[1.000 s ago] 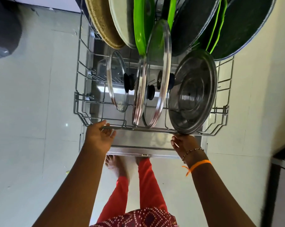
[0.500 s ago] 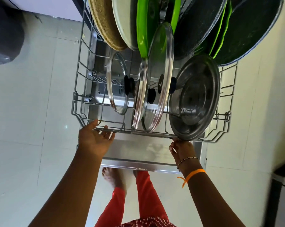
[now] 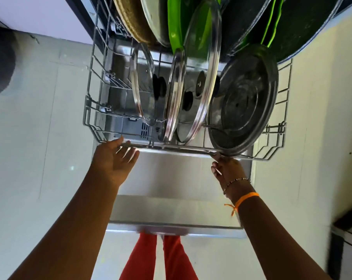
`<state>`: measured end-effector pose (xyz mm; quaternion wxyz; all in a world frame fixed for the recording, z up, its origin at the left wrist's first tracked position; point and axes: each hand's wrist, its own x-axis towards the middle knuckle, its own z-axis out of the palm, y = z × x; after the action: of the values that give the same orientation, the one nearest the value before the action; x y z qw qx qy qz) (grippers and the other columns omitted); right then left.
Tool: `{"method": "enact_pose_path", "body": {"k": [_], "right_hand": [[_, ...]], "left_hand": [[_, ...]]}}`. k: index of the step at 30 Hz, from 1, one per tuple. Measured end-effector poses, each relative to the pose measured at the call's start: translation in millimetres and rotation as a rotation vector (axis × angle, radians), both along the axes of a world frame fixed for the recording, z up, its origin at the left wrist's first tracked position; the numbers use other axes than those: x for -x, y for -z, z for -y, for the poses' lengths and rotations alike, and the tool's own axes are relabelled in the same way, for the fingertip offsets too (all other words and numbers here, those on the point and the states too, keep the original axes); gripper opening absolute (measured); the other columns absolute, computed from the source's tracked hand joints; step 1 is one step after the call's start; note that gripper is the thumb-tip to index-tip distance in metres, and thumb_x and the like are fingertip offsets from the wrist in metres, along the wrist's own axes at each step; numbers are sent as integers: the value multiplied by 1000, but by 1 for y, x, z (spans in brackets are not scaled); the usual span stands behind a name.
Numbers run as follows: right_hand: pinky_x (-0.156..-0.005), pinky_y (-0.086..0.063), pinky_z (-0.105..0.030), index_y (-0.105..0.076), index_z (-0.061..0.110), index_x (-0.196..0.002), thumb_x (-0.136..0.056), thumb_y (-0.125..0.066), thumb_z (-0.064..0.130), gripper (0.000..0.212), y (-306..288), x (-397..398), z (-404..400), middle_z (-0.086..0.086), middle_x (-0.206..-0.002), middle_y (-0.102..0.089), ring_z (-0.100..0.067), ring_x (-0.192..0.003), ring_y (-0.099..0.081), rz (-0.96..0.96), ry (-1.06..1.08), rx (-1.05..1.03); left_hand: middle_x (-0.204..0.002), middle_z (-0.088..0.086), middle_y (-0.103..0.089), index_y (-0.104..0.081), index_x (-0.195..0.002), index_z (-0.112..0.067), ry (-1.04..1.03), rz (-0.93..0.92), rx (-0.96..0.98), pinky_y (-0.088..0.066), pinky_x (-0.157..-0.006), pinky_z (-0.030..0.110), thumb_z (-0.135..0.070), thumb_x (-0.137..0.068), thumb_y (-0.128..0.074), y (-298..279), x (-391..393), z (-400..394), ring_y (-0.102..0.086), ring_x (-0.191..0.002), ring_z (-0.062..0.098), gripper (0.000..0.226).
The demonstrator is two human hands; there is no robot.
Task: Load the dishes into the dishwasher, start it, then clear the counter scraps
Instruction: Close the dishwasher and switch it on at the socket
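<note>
Fingers of the left hand lie fairly straight, tips touching the front rail of the grey wire dishwasher rack at its 7 o'clock corner, thumb up against the wire, gripping nothing. At 5 o'clock the right hand curls its fingers up under the same rail, holding it just below the round steel lid.

Compared with a second ago, more of the open stainless dishwasher door shows between rack and body, so the rack has slid further inward. Three glass lids with black knobs stand on edge at the rack's centre, with the green and dark pans behind at 12 o'clock. Loading looks done; I judge the rack is being pushed home, with shutting the door and starting next.
</note>
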<state>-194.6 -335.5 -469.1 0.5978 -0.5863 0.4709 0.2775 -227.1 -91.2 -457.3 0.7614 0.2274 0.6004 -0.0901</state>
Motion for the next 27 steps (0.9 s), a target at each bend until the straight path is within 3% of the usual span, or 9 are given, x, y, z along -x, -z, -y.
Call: {"method": "enact_pose_path", "body": {"k": [3, 6, 8, 11, 15, 18, 20, 23, 27], "right_hand": [[-58, -40, -16, -57, -6, -112, -95, -41, 1, 24, 3, -22, -3, -9, -81, -53, -12, -62, -44, 32, 9, 13], [-58, -48, -16, -45, -9, -127, -98, -34, 1, 32, 5, -45, -8, -19, -120, -56, -22, -78, -53, 49, -20, -5], [-75, -52, -22, -42, -8, -129, -99, -32, 3, 33, 7, -59, -11, -18, -134, -49, -26, -94, -51, 62, -5, -11], [-93, -45, -36, -47, -6, -125, -98, -38, 4, 31, 12, -82, -15, -17, -115, -53, -26, -93, -50, 83, 35, -12], [-59, -52, -23, -54, 11, -78, -94, -47, 3, 19, 16, -115, -23, -3, -79, -53, -11, -56, -53, 90, 100, -41], [-47, -53, -19, -49, 12, -71, -92, -47, -1, 25, 18, -138, -24, -4, -70, -50, -5, -39, -53, 114, 162, -66], [-51, -54, -20, -53, 10, -80, -94, -46, 2, 17, 16, -149, -30, -7, -82, -55, -11, -50, -57, 142, 166, -99], [-64, -56, -29, -50, 1, -113, -100, -35, 8, 22, 16, -158, -42, -16, -103, -57, -32, -95, -64, 163, 264, -139], [-64, -57, -22, -47, 2, -100, -96, -36, -3, 13, 18, -162, -46, -17, -105, -57, -32, -120, -54, 193, 283, -117]], "left_hand": [[-87, 3, -59, -55, -78, -16, 85, 49, 0, -47, -89, 35, -19, -93, -51, 3, -18, -8, -59, -91, 18, 16], [-92, 3, -62, -56, -80, -16, 121, 90, 7, -45, -89, 35, -19, -94, -49, 5, -39, -14, -59, -100, 20, 17], [-97, 3, -63, -58, -83, -16, 121, 114, 16, -44, -91, 34, -19, -95, -47, 6, -54, -16, -58, -104, 21, 16], [-100, 3, -63, -58, -88, -15, 134, 131, 25, -45, -93, 33, -21, -96, -46, 8, -77, -21, -58, -103, 21, 15], [-88, 3, -61, -55, -79, -14, 140, 143, -12, -46, -89, 31, -21, -95, -46, 9, -109, -25, -59, -91, 19, 20], [-82, 4, -57, -52, -79, -12, 46, 189, -29, -46, -93, 32, -17, -95, -46, 9, -131, -23, -56, -85, 18, 17], [-84, 5, -55, -52, -82, -11, 24, 231, -41, -44, -100, 34, -18, -95, -46, 8, -142, -20, -54, -89, 20, 16], [-91, 8, -52, -51, -97, -8, 34, 277, -34, -39, -103, 35, -23, -95, -45, 4, -155, -11, -51, -88, 22, 16], [-131, 24, -48, -41, -128, 7, 20, 278, 36, -37, -106, 44, -34, -97, -41, -5, -164, -19, -49, -117, 36, 51]]}}
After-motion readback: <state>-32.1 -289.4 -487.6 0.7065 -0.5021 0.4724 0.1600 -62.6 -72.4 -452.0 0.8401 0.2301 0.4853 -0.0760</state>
